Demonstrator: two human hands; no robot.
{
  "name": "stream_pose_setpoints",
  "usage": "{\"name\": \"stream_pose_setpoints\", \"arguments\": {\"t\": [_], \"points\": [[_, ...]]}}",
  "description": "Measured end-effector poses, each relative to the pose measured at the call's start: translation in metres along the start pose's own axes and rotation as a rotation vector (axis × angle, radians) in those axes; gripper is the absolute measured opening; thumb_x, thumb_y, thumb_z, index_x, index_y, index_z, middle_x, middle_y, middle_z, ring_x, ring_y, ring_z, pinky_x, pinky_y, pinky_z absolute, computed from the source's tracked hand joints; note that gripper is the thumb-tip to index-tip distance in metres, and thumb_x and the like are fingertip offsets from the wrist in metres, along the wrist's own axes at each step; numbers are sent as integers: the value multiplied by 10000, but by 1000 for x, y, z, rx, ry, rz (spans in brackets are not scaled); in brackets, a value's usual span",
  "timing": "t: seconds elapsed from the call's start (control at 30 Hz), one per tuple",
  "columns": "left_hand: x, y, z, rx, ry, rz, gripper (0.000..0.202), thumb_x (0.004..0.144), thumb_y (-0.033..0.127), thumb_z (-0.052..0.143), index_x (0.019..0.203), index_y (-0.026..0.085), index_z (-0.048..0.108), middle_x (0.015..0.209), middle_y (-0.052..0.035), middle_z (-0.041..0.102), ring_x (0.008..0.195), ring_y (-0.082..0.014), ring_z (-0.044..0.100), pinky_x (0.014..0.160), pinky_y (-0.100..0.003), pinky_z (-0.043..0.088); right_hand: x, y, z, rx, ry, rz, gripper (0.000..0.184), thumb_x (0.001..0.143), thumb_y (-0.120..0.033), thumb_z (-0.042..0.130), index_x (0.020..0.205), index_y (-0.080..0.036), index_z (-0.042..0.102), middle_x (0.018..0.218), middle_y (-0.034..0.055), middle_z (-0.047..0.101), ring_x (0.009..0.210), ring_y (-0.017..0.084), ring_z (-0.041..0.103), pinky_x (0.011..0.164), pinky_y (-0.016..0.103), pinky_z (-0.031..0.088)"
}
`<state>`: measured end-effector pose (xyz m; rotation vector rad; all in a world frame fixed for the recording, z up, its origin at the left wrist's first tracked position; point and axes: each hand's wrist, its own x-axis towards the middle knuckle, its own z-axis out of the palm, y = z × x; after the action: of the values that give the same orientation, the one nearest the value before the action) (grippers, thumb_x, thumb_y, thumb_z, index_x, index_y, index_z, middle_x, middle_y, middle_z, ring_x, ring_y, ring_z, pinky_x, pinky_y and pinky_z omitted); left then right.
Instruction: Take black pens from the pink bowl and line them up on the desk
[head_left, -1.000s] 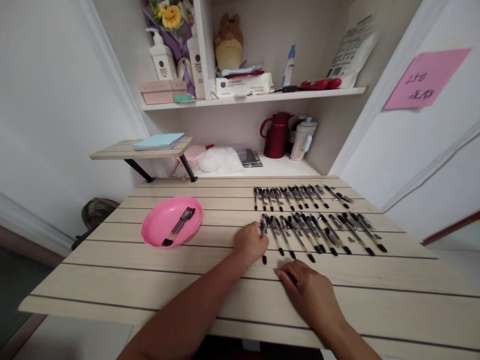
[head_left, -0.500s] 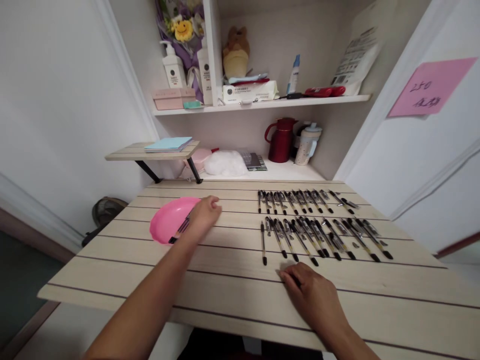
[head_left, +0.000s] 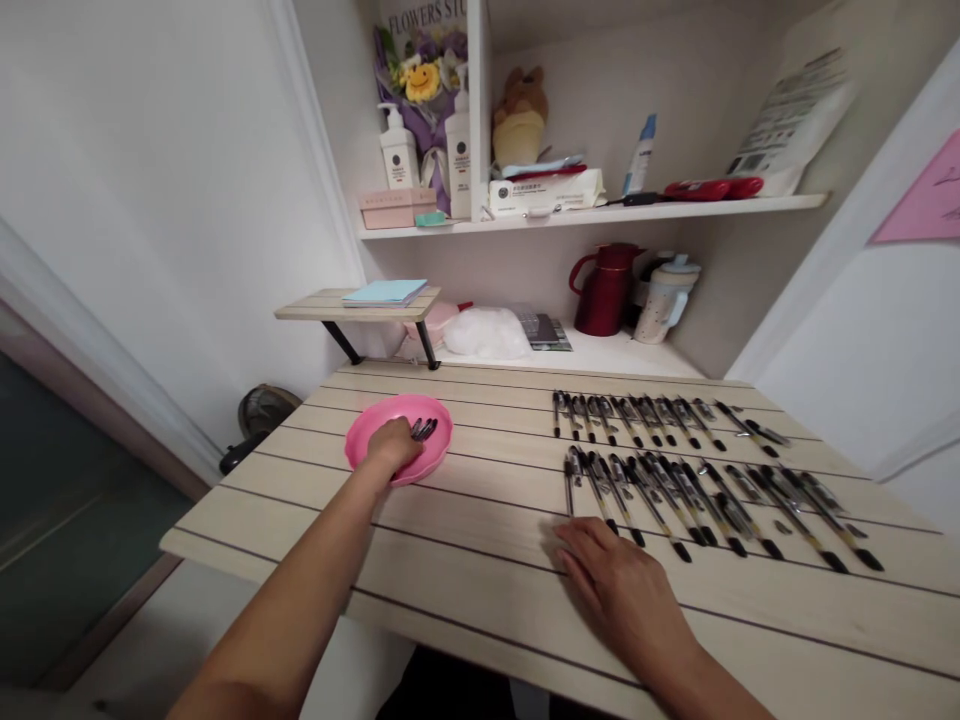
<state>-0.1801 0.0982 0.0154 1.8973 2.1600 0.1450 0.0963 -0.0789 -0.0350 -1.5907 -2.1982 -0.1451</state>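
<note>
My left hand (head_left: 395,447) reaches into a round pink dish (head_left: 360,432) with a wavy rim. Its fingers are closed around several dark pens (head_left: 424,430), whose ends stick out on the right; the fingertips are mostly hidden. My right hand (head_left: 619,575) rests on the table below a row of black-tipped clear pens (head_left: 679,495), fingers loosely stretched out. Its fingertips cover the near end of the leftmost pen (head_left: 568,485) in that row; no grip on it shows. Behind lies a second row of shorter-looking pens (head_left: 637,418).
Blue papers (head_left: 386,292) lie on a small raised shelf (head_left: 319,303) behind the dish. A red jug (head_left: 604,290) and a pale cup (head_left: 665,300) stand at the back right. Above them, a white shelf (head_left: 645,212) carries bottles, a plush toy and packets.
My left hand has moved back into the dish and onto the pens there. My right hand has stretched its fingers forward to the leftmost near pen. The view has shifted left.
</note>
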Motion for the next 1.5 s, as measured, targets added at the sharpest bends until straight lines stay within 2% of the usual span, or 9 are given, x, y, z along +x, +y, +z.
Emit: {"name": "stream_pose_setpoints", "arguments": {"t": [0.4, 0.57, 0.67, 0.73, 0.83, 1.07, 1.23, 1.37, 1.5], "points": [[2, -14, -12, -249, -32, -11, 177, 687, 332, 597, 655, 161, 558, 454, -9, 534, 424, -152, 518, 453, -241, 311, 5, 5, -5, 142, 74, -9, 255, 875, -281, 364, 896, -222, 611, 903, 50, 627, 650, 151, 601, 579, 274, 441], [-26, 29, -14, -467, 18, 136, 167, 734, 339, 538, 794, 184, 547, 605, 5, 586, 489, -106, 532, 456, -201, 337, 37, 9, -15, 521, 94, 185, 275, 854, -371, 392, 745, -206, 584, 706, 39, 603, 610, 158, 560, 569, 275, 410], [-59, 75, 10, -914, -98, 334, 202, 670, 297, 604, 810, 177, 520, 584, 32, 545, 444, -88, 500, 435, -193, 354, 69, 4, -17, 940, 131, 406, 313, 808, -470, 435, 797, -193, 579, 664, 20, 588, 537, 133, 513, 509, 255, 388], [-80, 101, 32, -1007, -145, 422, 193, 646, 303, 621, 735, 177, 506, 549, 48, 515, 425, -77, 479, 419, -185, 347, 87, 1, -13, 1205, 205, 524, 346, 725, -515, 529, 823, -186, 574, 650, 1, 581, 523, 120, 491, 486, 239, 370], [-99, 120, 61, -1027, -160, 437, 178, 650, 293, 601, 630, 177, 467, 511, 52, 497, 410, -69, 467, 402, -174, 326, 99, -2, -3, 1341, 325, 648, 361, 617, -520, 632, 702, -180, 545, 528, -48, 487, 458, 93, 402, 445, 225, 314], [-109, 123, 83, -1220, -491, 317, 196, 713, 269, 496, 551, 170, 449, 364, 63, 427, 278, -45, 334, 327, -173, 228, 85, 3, 9, 1248, 314, 684, 404, 727, -559, 509, 563, -196, 445, 474, -58, 385, 442, 90, 327, 423, 230, 273], [-117, 121, 80, -1339, -868, 370, 240, 711, 363, 553, 690, 124, 556, 485, 29, 525, 285, -37, 360, 301, -176, 210, 89, 23, -3, 1546, 493, 644, 360, 761, -515, 515, 603, -196, 455, 525, -52, 428, 445, 79, 354, 421, 213, 290], [-117, 118, 79, -1369, -915, 415, 307, 753, 394, 526, 836, 107, 594, 535, 15, 548, 313, -42, 413, 306, -169, 224, 94, 41, -11, 1833, 661, 612, 310, 732, -468, 587, 636, -196, 475, 578, -51, 455, 486, 69, 407, 463, 194, 352], [-112, 117, 77, -1407, -925, 422, 378, 772, 408, 505, 998, 114, 576, 539, 24, 547, 308, -40, 402, 307, -169, 211, 92, 49, -15, 1888, 699, 629, 249, 691, -412, 649, 692, -196, 525, 646, -36, 509, 564, 76, 477, 519, 193, 398]]}}
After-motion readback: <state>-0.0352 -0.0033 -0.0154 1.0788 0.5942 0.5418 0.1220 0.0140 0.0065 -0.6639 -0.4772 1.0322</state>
